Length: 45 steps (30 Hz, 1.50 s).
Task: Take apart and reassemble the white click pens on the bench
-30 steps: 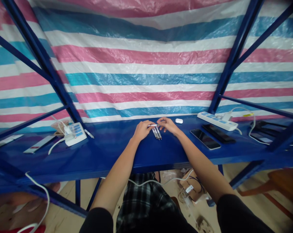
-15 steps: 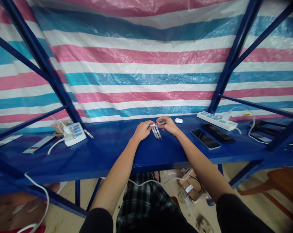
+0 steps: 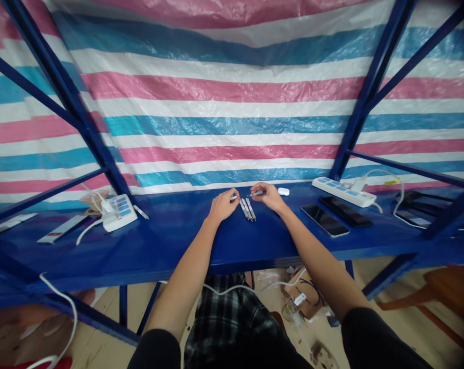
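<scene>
Pinched in the fingers of my left hand (image 3: 224, 205) is a small white pen part (image 3: 234, 198), mostly covered by the hand. My right hand (image 3: 268, 197) is closed around a thin grey pen part (image 3: 257, 193) with a dark tip pointing left. I cannot tell which of the two is the cap and which the barrel. Between and just below the hands, several white-and-grey pens (image 3: 247, 210) lie side by side on the blue table (image 3: 232, 243), their dark tips toward me.
A white earphone case (image 3: 283, 191) lies right of my right hand. Further right are two phones (image 3: 324, 219) and a power strip (image 3: 344, 191). On the left are another power strip (image 3: 119, 212) and a lone pen (image 3: 141, 212). Blue metal posts (image 3: 355, 123) frame the table.
My hands have moved slightly apart. The pen parts, which met end to end between my fingers, are now separated by a gap. The pens on the table have stayed put.
</scene>
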Available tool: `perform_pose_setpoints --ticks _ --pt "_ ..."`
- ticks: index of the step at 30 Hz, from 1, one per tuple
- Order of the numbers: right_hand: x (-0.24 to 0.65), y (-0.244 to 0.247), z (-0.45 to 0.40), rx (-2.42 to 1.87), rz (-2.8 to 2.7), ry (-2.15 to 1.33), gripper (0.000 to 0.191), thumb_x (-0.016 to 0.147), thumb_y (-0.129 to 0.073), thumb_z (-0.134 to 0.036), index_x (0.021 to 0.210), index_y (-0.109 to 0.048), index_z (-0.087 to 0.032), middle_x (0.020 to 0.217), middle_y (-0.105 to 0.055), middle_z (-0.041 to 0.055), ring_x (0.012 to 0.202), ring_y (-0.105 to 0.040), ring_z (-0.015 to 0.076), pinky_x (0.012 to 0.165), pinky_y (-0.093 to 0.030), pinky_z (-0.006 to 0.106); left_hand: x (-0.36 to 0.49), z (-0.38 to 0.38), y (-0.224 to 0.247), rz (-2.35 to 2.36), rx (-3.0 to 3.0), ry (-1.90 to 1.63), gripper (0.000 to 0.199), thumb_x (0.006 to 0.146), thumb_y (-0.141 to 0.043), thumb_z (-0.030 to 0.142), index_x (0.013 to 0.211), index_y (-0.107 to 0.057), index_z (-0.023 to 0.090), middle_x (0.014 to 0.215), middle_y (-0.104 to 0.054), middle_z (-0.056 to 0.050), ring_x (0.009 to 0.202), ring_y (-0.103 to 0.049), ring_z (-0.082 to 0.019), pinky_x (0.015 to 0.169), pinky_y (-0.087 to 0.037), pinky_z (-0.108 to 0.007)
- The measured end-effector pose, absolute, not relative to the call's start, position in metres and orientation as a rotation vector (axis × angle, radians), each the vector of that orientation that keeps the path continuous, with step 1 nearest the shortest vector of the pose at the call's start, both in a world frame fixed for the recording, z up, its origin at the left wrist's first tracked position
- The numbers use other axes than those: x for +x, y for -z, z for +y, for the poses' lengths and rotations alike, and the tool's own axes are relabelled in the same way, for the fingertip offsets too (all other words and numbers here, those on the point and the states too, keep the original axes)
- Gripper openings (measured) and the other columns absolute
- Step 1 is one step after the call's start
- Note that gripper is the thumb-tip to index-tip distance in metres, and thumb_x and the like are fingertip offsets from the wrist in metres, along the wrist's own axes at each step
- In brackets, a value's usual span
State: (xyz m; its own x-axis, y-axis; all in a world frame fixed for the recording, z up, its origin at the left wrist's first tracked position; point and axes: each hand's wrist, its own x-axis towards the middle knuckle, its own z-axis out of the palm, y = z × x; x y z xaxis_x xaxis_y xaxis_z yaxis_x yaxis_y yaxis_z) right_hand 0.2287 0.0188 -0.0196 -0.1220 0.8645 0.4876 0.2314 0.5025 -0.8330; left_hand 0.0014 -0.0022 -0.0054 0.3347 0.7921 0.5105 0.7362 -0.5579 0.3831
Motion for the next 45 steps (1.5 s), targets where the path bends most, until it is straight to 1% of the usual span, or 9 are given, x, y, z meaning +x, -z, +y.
perform_pose_setpoints --ticks 9,19,24,26,28,31,33,37,45 --pt "0.233 0.020 0.024 -0.931 -1.546 -0.728 0.034 0.059 -0.080 -0.022 0.092 -0.072 -0.017 0.090 -0.075 0.0060 0.087 -0.069 0.0223 0.084 -0.052 0.037 -0.003 -0.002 0.004 1.435 2.452 -1.034 0.015 0.095 -0.057 0.033 0.104 -0.068 0.029 0.102 -0.076 -0.001 0.091 -0.071 -0.021 0.077 -0.047 -0.027" --pt "0.235 0.017 0.023 -0.894 -1.452 -0.767 0.035 0.056 -0.086 -0.030 0.087 -0.073 -0.018 0.088 -0.075 0.0055 0.081 -0.064 0.0201 0.082 -0.051 0.036 -0.004 0.004 0.008 1.411 2.358 -1.100 0.015 0.093 -0.057 0.032 0.101 -0.069 0.027 0.094 -0.074 -0.001 0.080 -0.067 -0.018 0.070 -0.041 -0.025" --pt "0.232 0.014 0.020 -0.877 -1.391 -0.834 0.039 0.064 -0.084 -0.044 0.091 -0.070 -0.018 0.090 -0.073 0.0065 0.072 -0.062 0.0169 0.067 -0.050 0.031 -0.004 0.010 0.012 1.393 2.286 -1.151 0.017 0.093 -0.057 0.034 0.100 -0.069 0.026 0.083 -0.069 0.001 0.072 -0.061 -0.016 0.068 -0.039 -0.024" --pt "0.231 0.013 0.019 -0.856 -1.344 -0.902 0.044 0.069 -0.080 -0.051 0.096 -0.068 -0.019 0.089 -0.071 0.0060 0.063 -0.057 0.0136 0.057 -0.047 0.028 -0.004 0.012 0.015 1.385 2.249 -1.172 0.018 0.094 -0.056 0.035 0.099 -0.069 0.025 0.079 -0.066 0.002 0.069 -0.058 -0.015 0.067 -0.039 -0.024" --pt "0.228 0.013 0.018 -0.836 -1.280 -0.989 0.047 0.073 -0.077 -0.057 0.100 -0.066 -0.019 0.081 -0.066 0.0029 0.053 -0.046 0.0094 0.047 -0.039 0.025 -0.003 0.014 0.017 1.362 2.241 -1.182 0.018 0.094 -0.055 0.036 0.098 -0.069 0.024 0.078 -0.065 0.002 0.069 -0.057 -0.015 0.067 -0.039 -0.024" --pt "0.225 0.014 0.015 -0.885 -1.221 -1.107 0.051 0.078 -0.071 -0.066 0.096 -0.067 -0.018 0.064 -0.048 -0.0039 0.045 -0.029 0.0061 0.040 -0.024 0.022 -0.002 0.014 0.018 1.327 2.256 -1.188 0.018 0.093 -0.055 0.035 0.096 -0.069 0.024 0.078 -0.064 0.002 0.069 -0.056 -0.014 0.068 -0.039 -0.024" --pt "0.223 0.016 0.014 -0.937 -1.235 -1.121 0.054 0.075 -0.074 -0.067 0.092 -0.068 -0.017 0.059 -0.041 -0.0059 0.044 -0.027 0.0059 0.039 -0.020 0.022 -0.002 0.013 0.018 1.319 2.264 -1.188 0.017 0.093 -0.055 0.034 0.096 -0.069 0.024 0.077 -0.065 0.002 0.068 -0.056 -0.014 0.068 -0.039 -0.024" --pt "0.221 0.018 0.014 -1.016 -1.335 -1.037 0.050 0.062 -0.086 -0.057 0.086 -0.070 -0.017 0.055 -0.042 -0.0059 0.046 -0.032 0.0075 0.041 -0.022 0.023 -0.001 0.009 0.015 1.310 2.289 -1.158 0.016 0.093 -0.056 0.033 0.097 -0.069 0.024 0.079 -0.067 0.001 0.070 -0.058 -0.015 0.067 -0.038 -0.024" --pt "0.217 0.018 0.014 -1.053 -1.541 -0.803 0.043 0.065 -0.082 -0.054 0.083 -0.076 -0.016 0.055 -0.052 -0.0024 0.052 -0.039 0.0114 0.053 -0.030 0.028 0.001 0.008 0.015 1.280 2.311 -1.158 0.016 0.093 -0.056 0.032 0.098 -0.069 0.025 0.079 -0.068 0.001 0.071 -0.060 -0.016 0.067 -0.039 -0.024"
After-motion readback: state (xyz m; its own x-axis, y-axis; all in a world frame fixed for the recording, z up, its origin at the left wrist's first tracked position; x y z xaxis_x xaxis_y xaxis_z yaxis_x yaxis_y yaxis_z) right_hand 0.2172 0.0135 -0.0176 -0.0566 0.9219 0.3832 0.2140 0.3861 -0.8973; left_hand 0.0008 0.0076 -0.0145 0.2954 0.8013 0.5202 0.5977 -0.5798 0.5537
